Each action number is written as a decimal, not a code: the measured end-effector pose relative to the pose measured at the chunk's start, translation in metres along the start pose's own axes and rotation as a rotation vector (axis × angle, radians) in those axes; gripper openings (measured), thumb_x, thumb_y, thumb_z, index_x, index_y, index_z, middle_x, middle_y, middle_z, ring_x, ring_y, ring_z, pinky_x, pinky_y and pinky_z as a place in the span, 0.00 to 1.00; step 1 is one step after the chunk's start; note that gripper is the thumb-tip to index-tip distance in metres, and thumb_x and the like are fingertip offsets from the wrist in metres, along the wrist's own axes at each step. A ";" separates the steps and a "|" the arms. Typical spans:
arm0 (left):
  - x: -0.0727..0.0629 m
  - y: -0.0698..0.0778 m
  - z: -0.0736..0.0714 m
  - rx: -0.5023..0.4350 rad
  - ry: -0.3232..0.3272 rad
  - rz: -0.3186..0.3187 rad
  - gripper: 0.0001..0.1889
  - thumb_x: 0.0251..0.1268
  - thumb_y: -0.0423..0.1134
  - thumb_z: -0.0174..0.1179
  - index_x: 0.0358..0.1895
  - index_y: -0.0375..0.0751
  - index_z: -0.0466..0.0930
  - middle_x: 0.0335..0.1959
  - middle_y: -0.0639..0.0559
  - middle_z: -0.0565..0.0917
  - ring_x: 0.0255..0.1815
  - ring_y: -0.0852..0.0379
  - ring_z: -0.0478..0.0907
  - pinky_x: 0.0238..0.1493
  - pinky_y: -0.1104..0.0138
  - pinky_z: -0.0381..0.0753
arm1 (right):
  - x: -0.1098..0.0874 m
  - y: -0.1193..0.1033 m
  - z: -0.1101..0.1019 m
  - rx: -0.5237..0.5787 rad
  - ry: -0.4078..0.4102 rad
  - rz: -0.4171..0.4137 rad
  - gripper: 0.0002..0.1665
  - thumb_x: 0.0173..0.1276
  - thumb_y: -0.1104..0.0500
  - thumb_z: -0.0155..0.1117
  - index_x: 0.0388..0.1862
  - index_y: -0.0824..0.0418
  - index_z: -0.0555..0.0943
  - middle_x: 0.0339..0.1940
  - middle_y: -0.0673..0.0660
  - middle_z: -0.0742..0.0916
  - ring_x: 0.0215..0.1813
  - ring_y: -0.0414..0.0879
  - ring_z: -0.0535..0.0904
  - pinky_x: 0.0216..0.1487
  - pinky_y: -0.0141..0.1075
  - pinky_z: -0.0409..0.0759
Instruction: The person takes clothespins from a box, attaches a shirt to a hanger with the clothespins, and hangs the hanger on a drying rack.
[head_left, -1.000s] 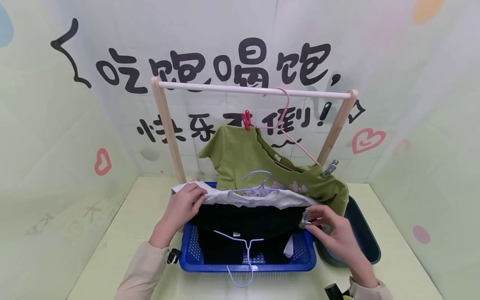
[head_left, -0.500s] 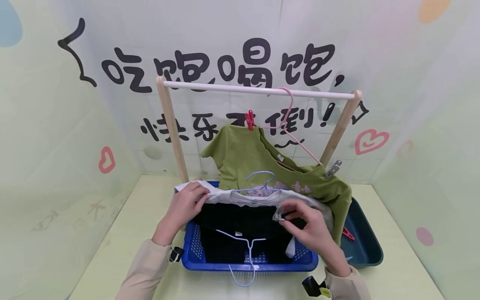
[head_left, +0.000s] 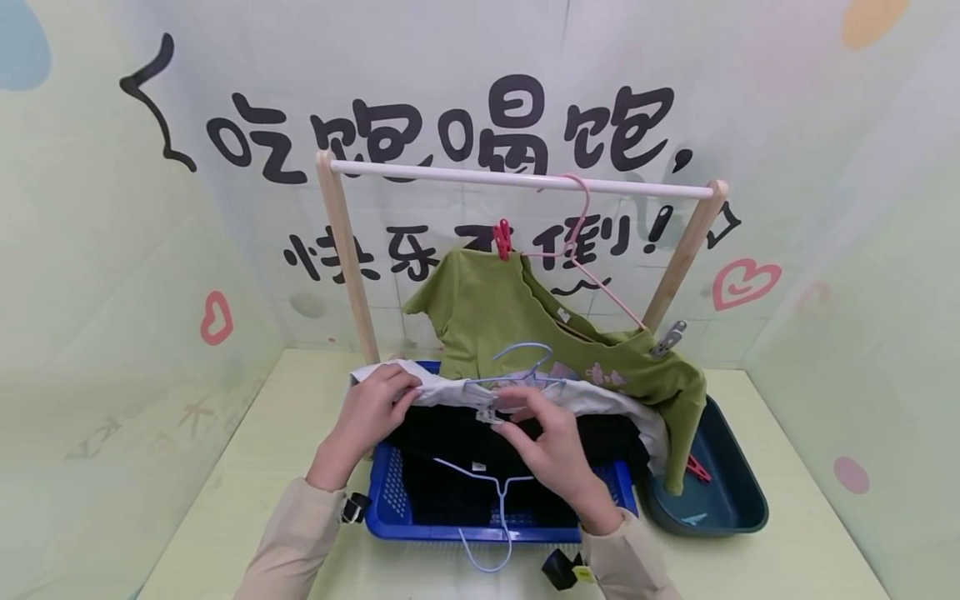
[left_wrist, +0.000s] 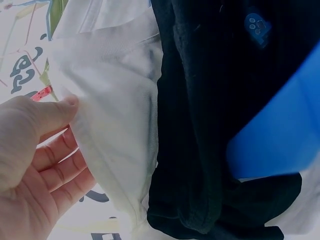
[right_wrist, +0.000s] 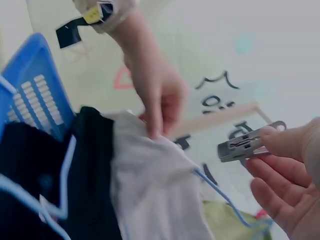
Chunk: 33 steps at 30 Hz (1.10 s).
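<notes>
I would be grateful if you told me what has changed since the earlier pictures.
The right hand has moved left across the white cloth shirt, from its right end towards the left hand, carrying the narrow grey metal clip. Nothing was visibly taken up or let go. The left hand still pinches the shirt's left end, and the green cloth shirt behind hangs as before.

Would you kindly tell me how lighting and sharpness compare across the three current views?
Head view: even light, crisp wall lettering; left wrist view: wall washed out behind the white garment, blue object out of focus; right wrist view: left hand blurred, probably by motion, metal clip somewhat clearer.
</notes>
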<state>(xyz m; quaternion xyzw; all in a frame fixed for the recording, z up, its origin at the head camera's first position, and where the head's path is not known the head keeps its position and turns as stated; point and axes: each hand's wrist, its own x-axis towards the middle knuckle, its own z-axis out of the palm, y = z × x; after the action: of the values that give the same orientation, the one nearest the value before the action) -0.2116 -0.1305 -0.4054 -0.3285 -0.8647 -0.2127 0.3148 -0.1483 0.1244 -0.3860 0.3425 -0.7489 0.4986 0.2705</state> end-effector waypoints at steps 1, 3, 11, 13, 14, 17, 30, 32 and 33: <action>0.000 0.000 0.000 0.001 -0.001 0.000 0.05 0.48 0.30 0.70 0.29 0.38 0.82 0.30 0.48 0.81 0.39 0.47 0.81 0.38 0.57 0.80 | 0.001 0.000 0.006 -0.010 0.012 0.004 0.22 0.51 0.75 0.70 0.46 0.66 0.78 0.40 0.60 0.85 0.36 0.47 0.82 0.35 0.34 0.81; 0.000 0.000 0.000 0.001 -0.001 0.000 0.06 0.48 0.30 0.70 0.29 0.38 0.82 0.30 0.48 0.81 0.39 0.47 0.81 0.38 0.57 0.80 | 0.003 0.002 0.017 -0.053 0.045 -0.027 0.22 0.50 0.74 0.70 0.45 0.66 0.78 0.39 0.58 0.85 0.34 0.47 0.82 0.34 0.34 0.80; 0.000 0.003 0.000 0.017 0.005 0.000 0.06 0.47 0.30 0.70 0.29 0.37 0.82 0.31 0.48 0.82 0.38 0.48 0.80 0.37 0.57 0.80 | 0.013 0.009 0.052 -0.252 0.182 -0.141 0.17 0.50 0.69 0.72 0.41 0.64 0.81 0.34 0.56 0.85 0.37 0.48 0.80 0.37 0.38 0.78; 0.000 0.003 0.000 0.016 0.005 -0.003 0.07 0.47 0.29 0.70 0.29 0.37 0.82 0.31 0.47 0.82 0.38 0.47 0.80 0.37 0.57 0.80 | 0.017 0.011 0.058 -0.258 0.203 -0.139 0.15 0.51 0.69 0.72 0.40 0.64 0.81 0.32 0.56 0.85 0.35 0.48 0.80 0.37 0.38 0.77; 0.000 0.004 -0.001 0.015 0.004 -0.006 0.06 0.47 0.29 0.70 0.29 0.37 0.82 0.31 0.48 0.82 0.38 0.48 0.80 0.37 0.57 0.80 | 0.018 0.011 0.060 -0.257 0.212 -0.140 0.15 0.52 0.69 0.71 0.39 0.64 0.81 0.31 0.56 0.84 0.33 0.48 0.79 0.36 0.38 0.77; -0.001 0.004 -0.002 0.015 -0.002 -0.014 0.06 0.48 0.30 0.70 0.29 0.37 0.82 0.31 0.48 0.81 0.37 0.49 0.79 0.37 0.58 0.80 | 0.023 0.014 0.067 -0.259 0.230 -0.148 0.13 0.52 0.70 0.70 0.38 0.63 0.81 0.28 0.55 0.83 0.31 0.48 0.79 0.35 0.38 0.76; -0.002 0.004 -0.003 -0.001 0.021 0.033 0.06 0.49 0.30 0.69 0.29 0.38 0.81 0.30 0.48 0.81 0.35 0.50 0.79 0.34 0.59 0.80 | 0.036 0.019 0.074 -0.348 0.183 -0.222 0.10 0.51 0.69 0.71 0.33 0.63 0.82 0.23 0.52 0.83 0.26 0.44 0.75 0.31 0.37 0.70; -0.002 0.004 -0.003 -0.001 0.025 0.038 0.06 0.48 0.30 0.70 0.29 0.37 0.81 0.30 0.48 0.81 0.35 0.49 0.79 0.34 0.58 0.80 | 0.037 0.018 0.074 -0.341 0.162 -0.198 0.09 0.52 0.68 0.71 0.33 0.63 0.82 0.24 0.53 0.84 0.27 0.44 0.76 0.31 0.38 0.71; -0.003 0.004 -0.003 -0.002 0.026 0.039 0.06 0.48 0.30 0.70 0.29 0.37 0.81 0.30 0.48 0.81 0.35 0.49 0.79 0.34 0.59 0.80 | 0.037 0.018 0.073 -0.336 0.147 -0.184 0.09 0.52 0.68 0.71 0.33 0.63 0.82 0.25 0.53 0.84 0.27 0.44 0.76 0.31 0.38 0.71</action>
<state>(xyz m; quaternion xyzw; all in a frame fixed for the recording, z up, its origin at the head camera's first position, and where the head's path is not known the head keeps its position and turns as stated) -0.2058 -0.1308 -0.4041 -0.3427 -0.8539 -0.2118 0.3295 -0.1900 0.0517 -0.3943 0.3224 -0.7652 0.3635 0.4224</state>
